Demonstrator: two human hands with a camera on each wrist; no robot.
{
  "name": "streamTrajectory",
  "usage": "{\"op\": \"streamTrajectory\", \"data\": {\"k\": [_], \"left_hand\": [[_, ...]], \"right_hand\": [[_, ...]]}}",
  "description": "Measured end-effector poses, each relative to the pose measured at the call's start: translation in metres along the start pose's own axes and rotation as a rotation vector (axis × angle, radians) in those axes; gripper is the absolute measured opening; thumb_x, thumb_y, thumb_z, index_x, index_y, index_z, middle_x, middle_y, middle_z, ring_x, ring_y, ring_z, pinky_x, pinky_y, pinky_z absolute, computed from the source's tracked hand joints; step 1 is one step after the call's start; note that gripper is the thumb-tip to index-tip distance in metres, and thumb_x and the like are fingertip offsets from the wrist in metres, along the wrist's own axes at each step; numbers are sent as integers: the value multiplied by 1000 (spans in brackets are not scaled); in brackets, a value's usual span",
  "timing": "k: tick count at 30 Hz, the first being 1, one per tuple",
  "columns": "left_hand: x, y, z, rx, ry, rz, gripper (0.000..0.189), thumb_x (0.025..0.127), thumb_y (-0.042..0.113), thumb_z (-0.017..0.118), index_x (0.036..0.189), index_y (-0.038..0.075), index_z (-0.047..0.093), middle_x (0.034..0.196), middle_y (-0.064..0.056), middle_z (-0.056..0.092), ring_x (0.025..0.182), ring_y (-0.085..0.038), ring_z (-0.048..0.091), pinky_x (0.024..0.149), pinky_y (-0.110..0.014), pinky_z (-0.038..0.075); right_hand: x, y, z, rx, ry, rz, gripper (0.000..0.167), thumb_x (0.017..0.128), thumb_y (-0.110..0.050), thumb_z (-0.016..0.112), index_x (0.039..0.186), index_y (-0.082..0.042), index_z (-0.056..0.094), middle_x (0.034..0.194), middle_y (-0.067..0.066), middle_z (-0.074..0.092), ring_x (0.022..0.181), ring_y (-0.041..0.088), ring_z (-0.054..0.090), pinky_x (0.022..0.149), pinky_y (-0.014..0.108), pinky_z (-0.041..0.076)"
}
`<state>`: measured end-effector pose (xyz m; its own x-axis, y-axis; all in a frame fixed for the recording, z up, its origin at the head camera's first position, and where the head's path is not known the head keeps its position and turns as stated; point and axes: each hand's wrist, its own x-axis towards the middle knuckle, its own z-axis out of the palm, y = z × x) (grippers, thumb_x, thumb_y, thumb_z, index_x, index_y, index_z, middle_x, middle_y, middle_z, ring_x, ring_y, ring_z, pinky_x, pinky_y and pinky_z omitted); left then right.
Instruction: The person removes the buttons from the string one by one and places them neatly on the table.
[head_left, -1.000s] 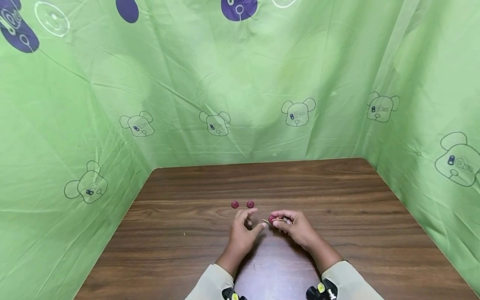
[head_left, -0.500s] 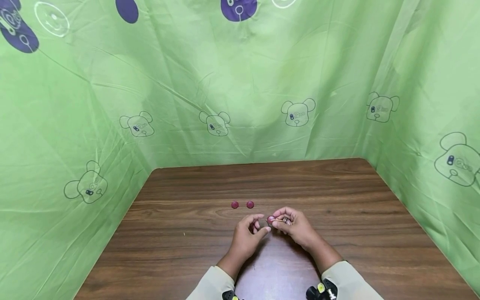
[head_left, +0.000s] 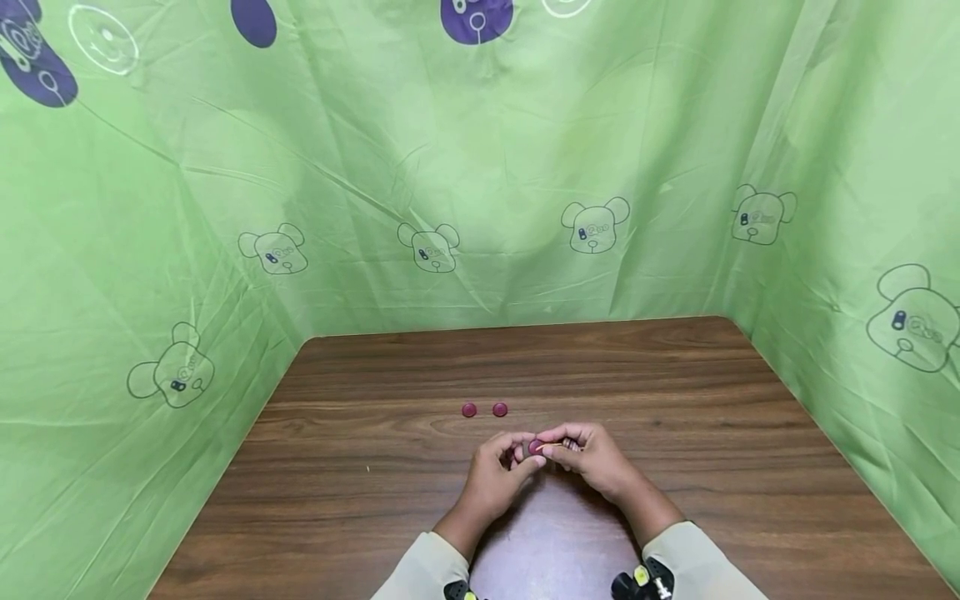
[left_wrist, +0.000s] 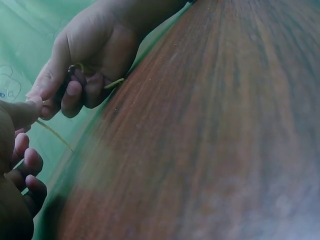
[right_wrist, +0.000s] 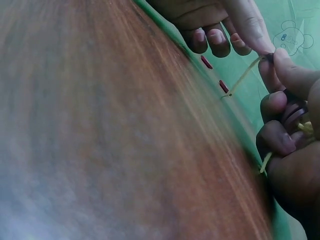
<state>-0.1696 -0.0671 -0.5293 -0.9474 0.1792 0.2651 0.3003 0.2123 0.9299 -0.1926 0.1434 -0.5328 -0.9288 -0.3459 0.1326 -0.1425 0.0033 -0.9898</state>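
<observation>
A dark red, round, button-like disc [head_left: 536, 447] is held up between both hands over the table. My left hand [head_left: 491, 475] pinches its near side with thumb and forefinger, the other fingers loosely bent. From the other side my right hand [head_left: 600, 458] grips it between thumb and forefinger. A thin yellow cord [right_wrist: 245, 75] trails from the disc. More cord and several dark discs [right_wrist: 294, 115] are tucked in the right hand's curled fingers, partly hidden. Two more red discs lie on the table beyond the hands, a left one [head_left: 468, 410] and a right one [head_left: 500, 409].
The hands work above a brown wood-grain table [head_left: 360, 517]. Green printed cloth [head_left: 517, 150] hangs behind it and along both sides. A tiny pale speck [head_left: 368, 468] lies on the tabletop to the left.
My left hand has come right and closed its fingertips on the disc, meeting the right hand. The right hand has barely moved, and the two discs on the table stay put.
</observation>
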Motion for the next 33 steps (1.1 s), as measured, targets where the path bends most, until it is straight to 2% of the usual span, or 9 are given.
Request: {"op": "streamTrajectory", "data": {"k": [5,10,13,18,21,27,33], "left_hand": [[0,1,0,2,3,11,22,90,6,88,111,3,82,84,-16,65,73,-1,52,66,-13,42],[0,1,0,-1,9,13,21,89,5,88,108,2,81,84,-16,65,73,-1,52,65,-13,42],[1,1,0,-5,10,1,20,89,4,88,108,2,81,84,-15,65,73,-2,52,65,-13,42],[1,3,-1,-24,12,-38,21,90,4,87,109,1,81,82,-14,63,71,-3,51,64,-13,40],[1,2,-1,-32,14,-55,20,90,5,87,109,2,81,81,-13,60,70,-3,49,63,-13,38],[2,-1,-1,-29,16,-38,19,90,5,87,108,4,81,80,-12,58,69,0,47,62,-12,37],[3,-3,-2,-12,22,-30,18,90,6,87,107,5,81,79,-6,54,67,3,44,60,-12,36]], "right_hand": [[-1,1,0,3,-11,-4,29,99,-2,76,121,15,73,96,-5,82,69,1,60,60,19,49],[0,1,-1,4,-9,-14,29,98,-2,77,121,15,73,109,26,81,86,2,74,72,19,58],[0,0,-1,7,-13,-5,30,98,-1,77,122,16,73,117,36,76,93,3,76,76,19,60],[0,-1,-1,-18,3,34,30,97,-3,78,122,15,74,120,35,75,89,1,74,69,18,56],[0,-3,0,-28,20,46,30,96,-3,79,120,14,75,121,35,75,90,1,74,71,19,57],[0,-4,1,-55,48,45,26,95,-4,81,114,13,78,117,33,77,94,2,75,81,19,60],[0,-3,0,-88,75,60,23,95,-7,82,110,10,80,111,29,79,91,2,73,79,19,58]]}}
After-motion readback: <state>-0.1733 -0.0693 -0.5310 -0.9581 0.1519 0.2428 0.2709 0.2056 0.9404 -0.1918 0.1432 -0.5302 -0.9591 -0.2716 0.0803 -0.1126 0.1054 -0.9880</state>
